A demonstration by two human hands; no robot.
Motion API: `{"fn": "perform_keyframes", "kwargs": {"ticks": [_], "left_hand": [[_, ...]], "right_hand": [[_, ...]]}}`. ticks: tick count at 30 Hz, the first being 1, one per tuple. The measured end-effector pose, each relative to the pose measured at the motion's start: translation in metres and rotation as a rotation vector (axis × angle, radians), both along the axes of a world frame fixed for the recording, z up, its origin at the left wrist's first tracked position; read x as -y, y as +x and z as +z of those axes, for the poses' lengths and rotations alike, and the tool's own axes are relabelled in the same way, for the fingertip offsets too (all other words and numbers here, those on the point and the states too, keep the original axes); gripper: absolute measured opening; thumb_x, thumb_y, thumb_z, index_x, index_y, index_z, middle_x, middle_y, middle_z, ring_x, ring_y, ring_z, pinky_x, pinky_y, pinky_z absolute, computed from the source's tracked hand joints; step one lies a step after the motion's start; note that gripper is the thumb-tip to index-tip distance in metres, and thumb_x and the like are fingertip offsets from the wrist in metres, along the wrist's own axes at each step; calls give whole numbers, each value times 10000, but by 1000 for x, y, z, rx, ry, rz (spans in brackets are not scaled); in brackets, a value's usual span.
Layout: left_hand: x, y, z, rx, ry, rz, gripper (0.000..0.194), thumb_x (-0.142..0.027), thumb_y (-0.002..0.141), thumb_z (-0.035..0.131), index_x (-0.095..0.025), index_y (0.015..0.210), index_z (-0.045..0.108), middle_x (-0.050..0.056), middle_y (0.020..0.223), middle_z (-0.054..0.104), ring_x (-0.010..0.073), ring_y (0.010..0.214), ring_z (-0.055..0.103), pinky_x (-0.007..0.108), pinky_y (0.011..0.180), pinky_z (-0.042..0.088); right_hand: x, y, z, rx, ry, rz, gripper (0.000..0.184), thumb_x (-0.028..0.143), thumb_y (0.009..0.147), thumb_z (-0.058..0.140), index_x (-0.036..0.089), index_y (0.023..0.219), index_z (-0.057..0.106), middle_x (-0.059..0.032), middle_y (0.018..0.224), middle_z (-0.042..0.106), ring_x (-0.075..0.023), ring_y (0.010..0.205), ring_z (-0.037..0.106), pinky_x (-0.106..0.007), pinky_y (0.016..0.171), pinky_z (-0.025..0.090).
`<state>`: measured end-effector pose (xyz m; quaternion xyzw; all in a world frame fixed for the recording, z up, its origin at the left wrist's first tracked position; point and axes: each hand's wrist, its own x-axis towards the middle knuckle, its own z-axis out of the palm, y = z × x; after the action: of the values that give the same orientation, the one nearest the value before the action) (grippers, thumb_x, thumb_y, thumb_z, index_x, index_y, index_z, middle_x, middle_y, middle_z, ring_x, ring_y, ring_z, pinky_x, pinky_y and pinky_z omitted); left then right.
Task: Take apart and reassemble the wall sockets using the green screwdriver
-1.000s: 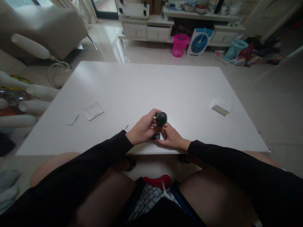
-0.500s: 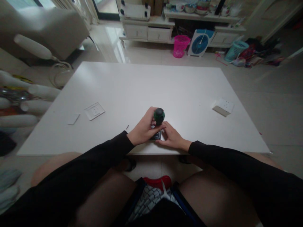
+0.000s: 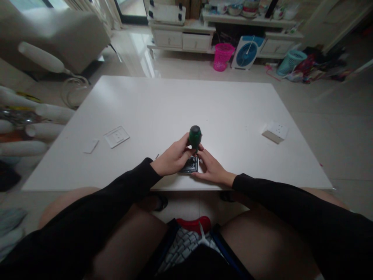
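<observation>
My left hand (image 3: 174,157) is closed around the lower handle of a green and black screwdriver (image 3: 195,137). The tool stands nearly upright above a dark, square, flat piece (image 3: 190,165) that looks like the back of a wall socket. Its tip is hidden by my fingers. My right hand (image 3: 212,168) grips that piece by its right side, thumb at the near corner and fingers at the far one. Just left of my left hand, a small thin metal bit (image 3: 157,156), perhaps a screw, lies on the table.
On the white table (image 3: 163,105), a white socket frame (image 3: 117,136) and a flat white plate (image 3: 91,146) lie to the left. A white socket box (image 3: 275,132) is at the right. Beyond the table are a pink basket (image 3: 223,56) and a blue fan (image 3: 247,53).
My left hand has shifted slightly left, and the screwdriver's top has moved up and tilted a little. More of the dark piece now shows. My right hand stays in place.
</observation>
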<state>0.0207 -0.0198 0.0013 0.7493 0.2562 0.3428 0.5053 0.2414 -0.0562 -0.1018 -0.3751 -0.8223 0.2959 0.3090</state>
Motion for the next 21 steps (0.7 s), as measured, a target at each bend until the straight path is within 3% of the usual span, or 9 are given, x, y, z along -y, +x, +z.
{"fn": "perform_keyframes", "kwargs": {"ticks": [4,9,14,21], "left_hand": [[1,3,3,-61,95,14,183,-285,1001,615,-180,1145,574,85,1046,674,204,936,656,371,831,574],[0,5,3,-98,288,58,111,-264,973,668,-179,935,608,35,929,585,181,859,591,317,747,528],[2,5,3,-104,314,78,120,-242,943,719,-180,910,622,22,897,603,164,807,608,293,716,527],[4,5,5,-85,279,168,245,-369,912,784,-165,877,653,3,804,631,128,693,610,248,623,508]], "right_hand": [[0,0,-1,-9,19,-8,793,468,862,818,301,1519,407,-153,1437,578,-383,1301,580,-660,1099,514],[0,-1,0,-13,21,-13,756,447,856,830,310,1489,441,-139,1405,593,-369,1271,590,-650,1080,531],[-1,-2,-2,-16,19,-17,735,458,859,824,297,1476,458,-145,1405,589,-371,1271,588,-646,1068,536],[-2,-1,-3,-36,0,-3,712,467,854,827,313,1453,475,-127,1402,581,-350,1282,579,-615,1082,531]]}}
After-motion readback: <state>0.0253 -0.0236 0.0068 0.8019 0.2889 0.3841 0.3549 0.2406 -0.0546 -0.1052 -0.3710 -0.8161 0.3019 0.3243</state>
